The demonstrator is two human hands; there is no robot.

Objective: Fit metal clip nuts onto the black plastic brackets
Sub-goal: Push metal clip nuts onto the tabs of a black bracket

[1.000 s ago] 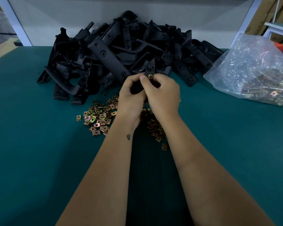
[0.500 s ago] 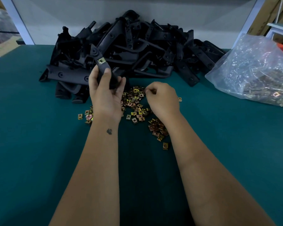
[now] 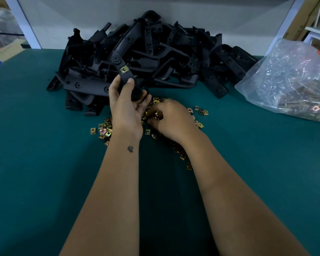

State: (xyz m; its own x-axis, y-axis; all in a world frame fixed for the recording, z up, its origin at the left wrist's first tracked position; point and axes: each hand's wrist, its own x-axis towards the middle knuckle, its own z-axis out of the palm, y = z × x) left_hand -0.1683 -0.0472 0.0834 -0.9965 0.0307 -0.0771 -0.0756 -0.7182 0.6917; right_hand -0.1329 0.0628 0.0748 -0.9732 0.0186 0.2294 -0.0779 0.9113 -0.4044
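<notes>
No brand or lettering is readable anywhere; the cardboard at the far left edge of the frame carries a dark line of print too blurred to make out. The only mark I can see clearly is a small dark tattoo on my left wrist.

My left hand (image 3: pixel 127 109), at the centre of the frame, grips a black bracket (image 3: pixel 121 66) by its lower end, thumb and fingers curled round it, so the bracket rises tilted toward the upper left. A brass-coloured clip nut (image 3: pixel 124 69) is already seated on it just above my thumb.

My right hand (image 3: pixel 171 121), just right of the left, is down in the scattered clip nuts (image 3: pixel 104 129) on the green table (image 3: pixel 35 163), fingers curled inward and pinching at the loose pieces; I cannot tell how many it has hold of.

The heap of brackets (image 3: pixel 174 52) fills the upper centre, against the pale back panel. A clear plastic bag (image 3: pixel 292 80) with more metal pieces lies at the right edge, well apart from my hands.
</notes>
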